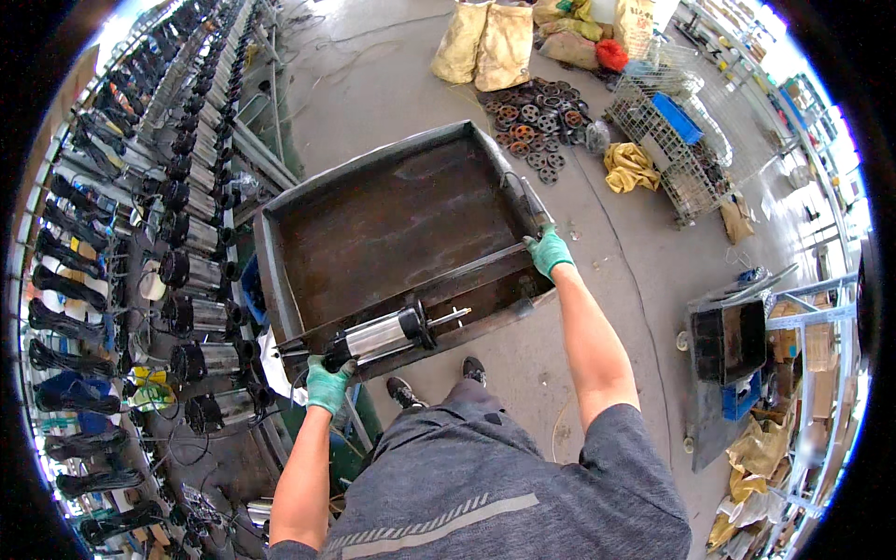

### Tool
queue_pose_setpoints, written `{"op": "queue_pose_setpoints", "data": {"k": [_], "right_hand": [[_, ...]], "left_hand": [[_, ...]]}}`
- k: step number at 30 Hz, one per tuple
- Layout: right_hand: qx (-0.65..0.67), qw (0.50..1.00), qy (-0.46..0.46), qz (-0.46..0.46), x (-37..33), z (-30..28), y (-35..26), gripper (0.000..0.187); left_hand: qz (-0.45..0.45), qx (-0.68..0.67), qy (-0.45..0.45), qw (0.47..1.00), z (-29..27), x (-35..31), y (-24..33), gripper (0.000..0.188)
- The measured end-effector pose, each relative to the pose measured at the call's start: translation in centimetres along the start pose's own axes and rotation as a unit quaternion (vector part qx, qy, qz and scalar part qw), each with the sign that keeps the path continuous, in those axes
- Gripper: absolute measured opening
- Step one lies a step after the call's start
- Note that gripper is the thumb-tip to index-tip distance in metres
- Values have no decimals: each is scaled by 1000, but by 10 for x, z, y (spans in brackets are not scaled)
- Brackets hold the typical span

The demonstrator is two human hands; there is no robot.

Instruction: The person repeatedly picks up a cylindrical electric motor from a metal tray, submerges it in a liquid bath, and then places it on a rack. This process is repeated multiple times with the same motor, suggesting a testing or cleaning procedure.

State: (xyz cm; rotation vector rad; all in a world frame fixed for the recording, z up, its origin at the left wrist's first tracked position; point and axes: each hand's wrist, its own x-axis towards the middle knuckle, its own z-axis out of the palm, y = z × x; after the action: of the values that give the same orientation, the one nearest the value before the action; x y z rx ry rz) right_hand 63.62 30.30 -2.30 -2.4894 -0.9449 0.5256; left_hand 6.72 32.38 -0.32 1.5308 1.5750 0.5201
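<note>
A submersible pump motor (pixel 378 337) with a silver cylinder, black end caps and a bare shaft lies across the near rim of a large dark metal trough (pixel 401 210). My left hand (pixel 329 385), in a green glove, is closed round the motor's black cable end. At the trough's right side my right hand (pixel 549 252), gloved in green too, has its fingers curled by the rim. A slim dark tool (pixel 537 213) with a thin hose or cord sticks up there; whether my fingers hold it or the rim is hidden.
Long rows of similar motors (pixel 201 271) with black cables fill the left racks. Beyond the trough lie a heap of dark wheel-shaped parts (pixel 539 121) and several sacks (pixel 504 47). A wire cage (pixel 667 140) stands far right, and a cart with a black crate (pixel 731 343) nearer.
</note>
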Motion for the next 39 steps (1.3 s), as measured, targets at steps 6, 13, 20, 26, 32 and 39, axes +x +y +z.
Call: {"op": "queue_pose_setpoints", "data": {"k": [6, 13, 20, 26, 32, 39], "right_hand": [[246, 933, -259, -42, -88, 0, -34, 15], [433, 833, -328, 99, -143, 34, -61, 20], [446, 829, -309, 133, -144, 47, -70, 25], [456, 812, -321, 173, -142, 52, -68, 22], [439, 824, -306, 185, -141, 60, -69, 22], [435, 831, -289, 194, -144, 58, -76, 24]], "left_hand": [[-41, 22, 15, 999, -1, -4, -10, 74], [-31, 52, 10, 998, -4, -14, 39, 72], [-31, 58, 1, 998, -6, -11, 31, 74], [-3, 97, 18, 995, -6, -12, 34, 77], [-23, 146, 24, 989, -6, -13, 28, 87], [-11, 157, 21, 987, -9, -14, 37, 85]]}}
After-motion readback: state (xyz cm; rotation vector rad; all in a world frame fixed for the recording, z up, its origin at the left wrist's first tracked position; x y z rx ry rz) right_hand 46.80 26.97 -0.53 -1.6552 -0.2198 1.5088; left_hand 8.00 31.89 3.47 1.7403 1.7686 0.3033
